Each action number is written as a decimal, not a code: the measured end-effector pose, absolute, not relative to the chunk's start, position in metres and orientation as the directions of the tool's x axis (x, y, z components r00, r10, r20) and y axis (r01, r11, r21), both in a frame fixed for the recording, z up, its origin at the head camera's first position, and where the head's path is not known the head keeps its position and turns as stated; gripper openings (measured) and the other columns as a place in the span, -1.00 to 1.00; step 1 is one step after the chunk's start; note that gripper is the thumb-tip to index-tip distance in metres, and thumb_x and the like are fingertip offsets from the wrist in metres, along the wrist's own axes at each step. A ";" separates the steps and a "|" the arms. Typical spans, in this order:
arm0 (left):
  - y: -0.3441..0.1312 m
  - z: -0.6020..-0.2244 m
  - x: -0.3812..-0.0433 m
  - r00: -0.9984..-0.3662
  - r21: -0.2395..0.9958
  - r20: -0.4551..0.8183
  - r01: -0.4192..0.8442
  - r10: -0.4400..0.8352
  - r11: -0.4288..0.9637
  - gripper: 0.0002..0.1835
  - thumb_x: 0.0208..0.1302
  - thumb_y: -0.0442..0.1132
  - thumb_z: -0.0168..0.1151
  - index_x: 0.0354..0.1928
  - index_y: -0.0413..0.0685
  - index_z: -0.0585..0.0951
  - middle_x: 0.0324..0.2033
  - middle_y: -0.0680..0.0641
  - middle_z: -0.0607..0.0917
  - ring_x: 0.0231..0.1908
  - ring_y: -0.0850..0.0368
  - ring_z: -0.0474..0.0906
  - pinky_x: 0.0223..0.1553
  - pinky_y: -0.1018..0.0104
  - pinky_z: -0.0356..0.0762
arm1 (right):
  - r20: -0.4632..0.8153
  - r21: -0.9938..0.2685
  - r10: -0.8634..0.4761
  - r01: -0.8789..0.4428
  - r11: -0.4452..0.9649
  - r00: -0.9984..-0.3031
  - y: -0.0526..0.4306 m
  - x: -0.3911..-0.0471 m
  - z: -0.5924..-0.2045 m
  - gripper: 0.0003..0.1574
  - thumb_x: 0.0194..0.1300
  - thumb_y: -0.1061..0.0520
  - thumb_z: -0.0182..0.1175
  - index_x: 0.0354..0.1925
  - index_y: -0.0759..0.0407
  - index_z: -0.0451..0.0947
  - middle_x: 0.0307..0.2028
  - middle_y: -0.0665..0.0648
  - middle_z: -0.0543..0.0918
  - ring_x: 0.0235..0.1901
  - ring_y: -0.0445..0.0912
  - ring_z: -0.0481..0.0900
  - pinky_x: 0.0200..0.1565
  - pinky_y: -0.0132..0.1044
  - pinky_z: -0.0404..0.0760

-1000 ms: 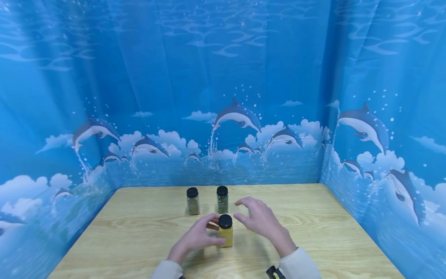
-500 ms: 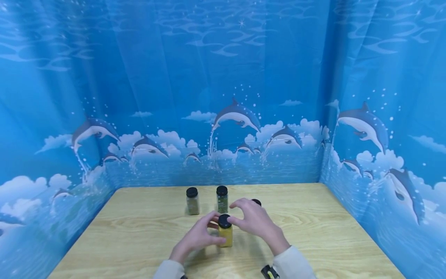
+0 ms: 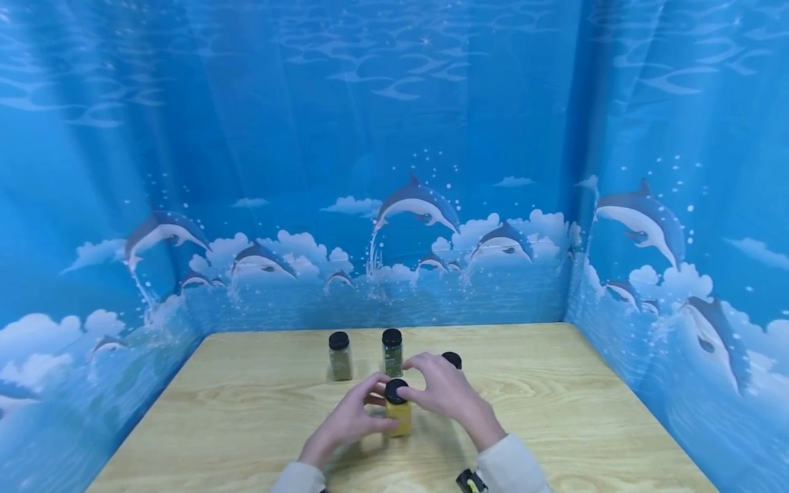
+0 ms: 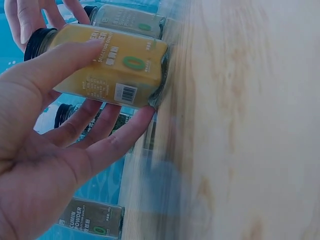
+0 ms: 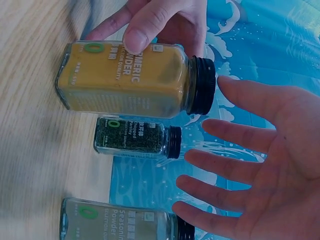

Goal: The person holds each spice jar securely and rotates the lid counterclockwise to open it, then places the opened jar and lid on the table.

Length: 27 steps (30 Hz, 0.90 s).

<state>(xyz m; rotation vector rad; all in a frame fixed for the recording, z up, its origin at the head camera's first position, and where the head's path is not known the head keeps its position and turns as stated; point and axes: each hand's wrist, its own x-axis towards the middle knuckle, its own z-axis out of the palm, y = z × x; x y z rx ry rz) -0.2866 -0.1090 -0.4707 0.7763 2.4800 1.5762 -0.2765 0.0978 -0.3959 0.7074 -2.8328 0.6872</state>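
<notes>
A jar of yellow turmeric powder stands upright on the wooden table, its black lid on. My left hand holds it from the left, thumb across the label and fingers around the far side, as the left wrist view shows. On the right, my right hand is at the lid with its fingers extended and spread. Its thumb tip lies right by the lid's edge; whether they touch I cannot tell.
Behind stand a chopped parsley jar, a cumin powder jar on the left, and a seasoning powder jar mostly hidden by my right hand in the head view. A blue dolphin-print curtain encloses the table.
My right hand has moved left to the turmeric jar's lid, uncovering the seasoning jar's black lid behind it. The left hand and the turmeric jar stay in place.
</notes>
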 end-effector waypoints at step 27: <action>-0.114 -0.477 -0.291 -0.859 0.863 0.185 0.374 0.477 0.340 -0.37 -0.07 -0.20 0.49 0.09 0.25 0.45 0.02 -0.08 0.58 0.00 -0.01 0.56 0.12 -0.04 0.52 | 0.283 -0.369 -0.427 -0.508 0.778 -0.859 0.093 -0.271 -0.396 -0.48 0.19 -0.26 0.23 0.04 -0.07 0.56 0.06 0.02 0.62 0.06 0.04 0.54 0.07 0.05 0.54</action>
